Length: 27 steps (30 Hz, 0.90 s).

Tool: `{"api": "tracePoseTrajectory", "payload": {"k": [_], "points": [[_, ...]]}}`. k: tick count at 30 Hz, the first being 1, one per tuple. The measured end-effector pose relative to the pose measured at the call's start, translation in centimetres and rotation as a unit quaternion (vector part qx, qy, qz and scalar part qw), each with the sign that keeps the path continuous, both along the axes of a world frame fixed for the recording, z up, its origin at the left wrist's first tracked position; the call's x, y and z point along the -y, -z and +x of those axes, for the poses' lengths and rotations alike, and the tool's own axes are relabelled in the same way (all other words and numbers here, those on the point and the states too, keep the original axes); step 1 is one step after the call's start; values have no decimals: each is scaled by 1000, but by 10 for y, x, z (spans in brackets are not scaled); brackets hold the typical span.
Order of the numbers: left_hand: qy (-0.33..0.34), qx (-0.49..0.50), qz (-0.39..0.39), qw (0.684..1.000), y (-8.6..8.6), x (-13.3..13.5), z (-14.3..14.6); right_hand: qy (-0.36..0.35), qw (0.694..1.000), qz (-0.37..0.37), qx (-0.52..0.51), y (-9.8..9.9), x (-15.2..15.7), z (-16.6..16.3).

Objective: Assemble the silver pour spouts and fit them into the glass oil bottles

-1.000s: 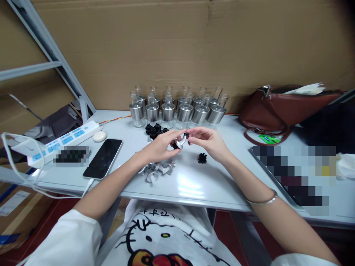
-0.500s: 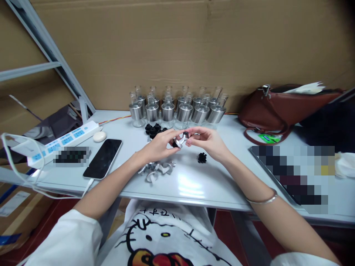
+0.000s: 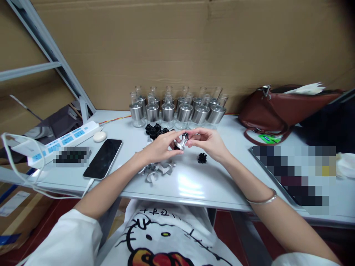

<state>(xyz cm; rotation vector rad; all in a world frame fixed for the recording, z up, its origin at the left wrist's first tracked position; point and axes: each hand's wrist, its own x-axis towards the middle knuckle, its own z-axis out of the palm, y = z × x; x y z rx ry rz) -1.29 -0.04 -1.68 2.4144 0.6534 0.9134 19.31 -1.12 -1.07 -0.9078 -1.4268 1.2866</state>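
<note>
Between both hands, above the table, is a silver pour spout (image 3: 181,144) with a dark base and a small black piece at its tip. My left hand (image 3: 162,146) is closed around the base. With thumb and forefinger, my right hand (image 3: 209,142) pinches at the black tip. Below my left wrist lie loose silver spouts (image 3: 156,171). Several black stoppers (image 3: 155,130) sit just behind my left hand. A small heap of tiny black parts (image 3: 202,158) is near my right wrist.
Glass bottles with metal sleeves (image 3: 168,111) stand in two rows at the back. To the left are a phone (image 3: 103,159), a round white case (image 3: 100,136) and a power strip (image 3: 66,140). On the right, a brown bag (image 3: 266,111) sits behind a blurred-out flat item (image 3: 294,177).
The spout has tilted slightly between my fingers, its tip now more upright. Both hands stay in nearly the same place.
</note>
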Motion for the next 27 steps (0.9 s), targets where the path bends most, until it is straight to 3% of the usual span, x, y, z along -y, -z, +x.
{"api": "tracePoseTrajectory", "payload": {"k": [14, 27], "points": [[-13, -5, 29, 999, -4, 1, -2, -30, 998, -37, -31, 0, -1, 0], [-19, -39, 152, 987, -10, 1, -3, -231, 967, -108, -29, -1, 6, 3]]}}
